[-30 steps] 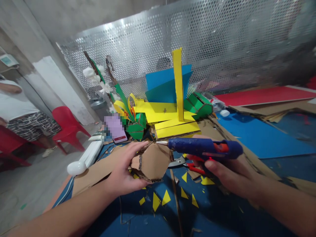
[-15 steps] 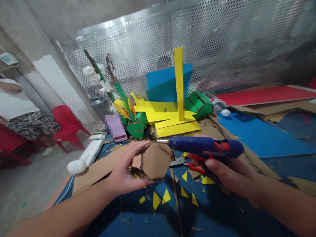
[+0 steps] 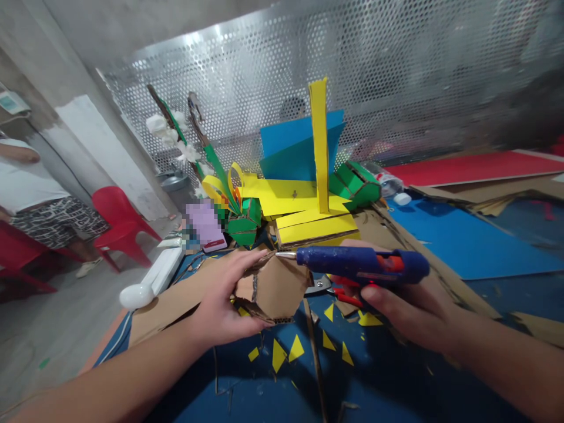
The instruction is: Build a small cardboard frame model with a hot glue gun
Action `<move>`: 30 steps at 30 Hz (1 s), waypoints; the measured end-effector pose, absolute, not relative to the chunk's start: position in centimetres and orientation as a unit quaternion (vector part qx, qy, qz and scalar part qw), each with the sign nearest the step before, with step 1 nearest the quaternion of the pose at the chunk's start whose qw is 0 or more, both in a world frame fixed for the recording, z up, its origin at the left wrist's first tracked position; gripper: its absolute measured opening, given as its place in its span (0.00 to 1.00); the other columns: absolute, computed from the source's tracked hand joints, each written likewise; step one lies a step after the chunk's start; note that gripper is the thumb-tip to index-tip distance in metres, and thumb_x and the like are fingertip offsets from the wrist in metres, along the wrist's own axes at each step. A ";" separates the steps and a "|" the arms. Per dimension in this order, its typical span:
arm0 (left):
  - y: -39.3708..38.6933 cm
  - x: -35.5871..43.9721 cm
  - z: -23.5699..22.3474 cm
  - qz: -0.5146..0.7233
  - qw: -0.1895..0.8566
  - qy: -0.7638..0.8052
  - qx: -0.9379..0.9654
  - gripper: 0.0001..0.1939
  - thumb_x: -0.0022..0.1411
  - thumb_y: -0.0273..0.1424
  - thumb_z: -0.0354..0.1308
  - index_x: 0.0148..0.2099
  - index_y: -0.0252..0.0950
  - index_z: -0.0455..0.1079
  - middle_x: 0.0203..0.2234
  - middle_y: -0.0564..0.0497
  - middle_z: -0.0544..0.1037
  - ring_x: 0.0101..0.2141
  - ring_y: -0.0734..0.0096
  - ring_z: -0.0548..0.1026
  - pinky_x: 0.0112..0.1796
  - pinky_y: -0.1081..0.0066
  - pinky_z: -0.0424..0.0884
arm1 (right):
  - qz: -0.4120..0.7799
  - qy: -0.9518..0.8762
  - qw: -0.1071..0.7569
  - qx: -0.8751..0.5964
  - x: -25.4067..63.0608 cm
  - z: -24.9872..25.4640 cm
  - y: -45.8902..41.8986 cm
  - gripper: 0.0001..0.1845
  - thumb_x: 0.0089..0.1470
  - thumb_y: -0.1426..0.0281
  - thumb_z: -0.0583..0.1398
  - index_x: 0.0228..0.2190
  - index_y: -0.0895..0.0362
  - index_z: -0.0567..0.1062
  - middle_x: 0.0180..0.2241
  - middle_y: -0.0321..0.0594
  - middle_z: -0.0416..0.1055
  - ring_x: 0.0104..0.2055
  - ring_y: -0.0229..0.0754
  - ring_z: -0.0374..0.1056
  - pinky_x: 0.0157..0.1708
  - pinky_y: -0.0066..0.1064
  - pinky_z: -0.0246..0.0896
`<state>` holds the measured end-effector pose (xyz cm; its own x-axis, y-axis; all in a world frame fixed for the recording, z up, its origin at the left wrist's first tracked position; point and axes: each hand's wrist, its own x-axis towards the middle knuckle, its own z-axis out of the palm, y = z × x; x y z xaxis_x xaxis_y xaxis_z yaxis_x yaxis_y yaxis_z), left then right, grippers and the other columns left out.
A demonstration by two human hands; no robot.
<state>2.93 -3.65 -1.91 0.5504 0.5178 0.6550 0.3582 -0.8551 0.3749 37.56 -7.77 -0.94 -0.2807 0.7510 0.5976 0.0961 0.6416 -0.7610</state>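
My left hand (image 3: pixel 224 296) is closed around the left side of a brown cardboard box (image 3: pixel 282 288) with a many-sided face, thumb below and fingers above. In my right hand (image 3: pixel 396 311) is a blue hot glue gun (image 3: pixel 348 264) with a red trigger, pointing left. Its metal nozzle meets the top edge of the cardboard box, near my left fingertips. Behind the gun and box lies a cutting tool (image 3: pixel 324 285) with red handles, partly hidden. Yellow paper scraps (image 3: pixel 296 349) are scattered on the blue table (image 3: pixel 259 393) below the box.
Behind the box stand a yellow cardboard piece with an upright post (image 3: pixel 321 147), a green pot (image 3: pixel 245 223) and another green box (image 3: pixel 356 187). A phone (image 3: pixel 206 224) and white power strip (image 3: pixel 161 273) lie left. A bottle (image 3: pixel 390 185) and blue sheet (image 3: pixel 467 241) are right. A person (image 3: pixel 35 182) stands beyond.
The glue gun has shifted slightly left, its nozzle moving along the box's top edge. My left hand and the box have stayed nearly still.
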 end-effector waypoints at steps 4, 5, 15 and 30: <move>-3.7 3.0 -1.9 0.404 0.106 0.250 0.873 0.49 0.61 0.53 0.77 0.77 0.45 0.64 0.63 0.37 0.79 0.62 0.44 0.79 0.63 0.46 0.76 | 0.319 -0.724 0.530 -0.306 37.5 -1.1 -7.7 0.20 0.63 0.58 0.71 0.56 0.37 0.82 0.44 0.37 0.84 0.39 0.50 0.81 0.38 0.38 0.84; -3.6 3.0 -1.9 0.407 0.105 0.249 0.873 0.49 0.61 0.53 0.77 0.77 0.45 0.64 0.64 0.36 0.79 0.62 0.44 0.79 0.63 0.46 0.76 | 0.325 -0.718 0.532 -0.310 37.6 -1.4 -7.7 0.20 0.63 0.58 0.71 0.56 0.36 0.83 0.45 0.37 0.84 0.39 0.50 0.81 0.37 0.38 0.84; -3.4 2.8 -2.1 0.420 0.092 0.227 0.874 0.52 0.59 0.52 0.78 0.78 0.46 0.63 0.65 0.36 0.78 0.63 0.42 0.79 0.64 0.45 0.76 | 0.394 -0.677 0.530 -0.324 38.4 -2.7 -7.7 0.26 0.63 0.60 0.72 0.61 0.33 0.82 0.42 0.35 0.85 0.34 0.46 0.81 0.33 0.34 0.85; -3.3 2.3 -2.7 0.420 0.129 0.227 0.869 0.50 0.61 0.53 0.75 0.79 0.47 0.62 0.67 0.37 0.76 0.66 0.39 0.76 0.67 0.39 0.73 | 0.339 -0.687 0.549 -0.333 37.7 0.6 -8.1 0.23 0.56 0.64 0.75 0.51 0.33 0.86 0.38 0.32 0.84 0.34 0.46 0.79 0.34 0.34 0.83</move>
<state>2.32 -3.32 -2.70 0.5435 0.5034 0.6717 0.2860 -0.8634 0.4157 37.71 -8.14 0.61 -0.1747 0.8307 0.5285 0.0851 0.5475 -0.8325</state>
